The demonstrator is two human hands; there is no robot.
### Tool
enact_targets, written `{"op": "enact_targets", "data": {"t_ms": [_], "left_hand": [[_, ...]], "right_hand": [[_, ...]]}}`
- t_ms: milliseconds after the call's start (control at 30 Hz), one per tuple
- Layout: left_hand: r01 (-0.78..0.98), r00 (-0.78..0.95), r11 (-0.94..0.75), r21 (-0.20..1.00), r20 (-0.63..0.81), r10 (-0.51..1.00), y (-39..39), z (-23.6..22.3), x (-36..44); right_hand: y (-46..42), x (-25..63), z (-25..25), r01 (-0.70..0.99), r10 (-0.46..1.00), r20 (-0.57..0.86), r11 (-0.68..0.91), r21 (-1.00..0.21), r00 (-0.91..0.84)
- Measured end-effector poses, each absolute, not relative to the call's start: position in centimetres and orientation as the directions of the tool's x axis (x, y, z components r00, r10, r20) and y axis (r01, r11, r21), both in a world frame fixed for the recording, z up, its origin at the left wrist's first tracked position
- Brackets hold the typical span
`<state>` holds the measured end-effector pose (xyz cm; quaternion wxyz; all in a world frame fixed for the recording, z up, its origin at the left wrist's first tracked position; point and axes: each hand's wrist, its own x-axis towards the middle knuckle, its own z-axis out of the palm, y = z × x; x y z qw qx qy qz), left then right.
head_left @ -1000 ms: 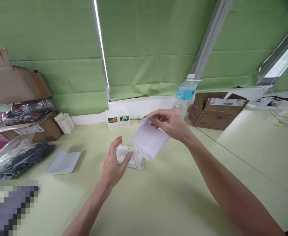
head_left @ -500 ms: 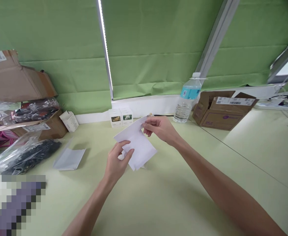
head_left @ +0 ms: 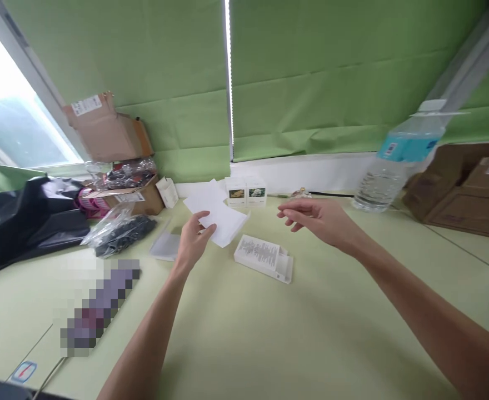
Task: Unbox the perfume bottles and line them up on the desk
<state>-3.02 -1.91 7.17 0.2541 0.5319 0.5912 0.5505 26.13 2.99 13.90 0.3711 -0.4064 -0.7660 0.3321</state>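
Note:
My left hand (head_left: 194,236) is closed on a folded white sheet of paper (head_left: 221,219), pinched between thumb and fingers above the table. My right hand (head_left: 315,219) is in the air to the right of the paper, fingers loosely bent and apart, with nothing visible in it. On the table between and below the hands lies a small white box (head_left: 257,254) with grey print. Its right end is open, with a flap out. Behind the paper, partly covered by my left hand, a translucent tray-like piece (head_left: 164,246) lies on the table.
White picture boxes (head_left: 247,191) stand against the wall. A large water bottle (head_left: 398,158) and a cardboard box (head_left: 465,194) are at the right. Cartons (head_left: 105,133), a bagged dark item (head_left: 123,233) and a black bag (head_left: 31,216) lie at the left. A blurred purple object (head_left: 103,305) is nearer.
My right hand has let go of the paper and moved right. My left hand has carried the paper left, uncovering the white box. The view has turned left.

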Motion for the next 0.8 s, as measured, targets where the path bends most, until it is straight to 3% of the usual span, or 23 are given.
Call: {"op": "enact_targets", "data": {"t_ms": [233, 400, 800], "left_hand": [[0.314, -0.489, -0.041, 0.948, 0.199, 0.849, -4.8, 5.4, -10.3], [0.403, -0.581, -0.024, 0.915, 0.276, 0.766, -5.5, 5.6, -12.6], [0.778, -0.587, 0.238, 0.582, 0.539, 0.604, -7.0, 6.2, -14.5]], "right_hand": [[3.2, 25.7, 13.4, 0.406, 0.861, 0.272, 0.453, -0.794, -0.43], [3.5, 25.7, 12.9, 0.413, 0.845, 0.28, 0.48, -0.774, -0.456], [4.8, 25.9, 11.5, 0.455, 0.827, 0.175, 0.456, -0.765, -0.535]]}}
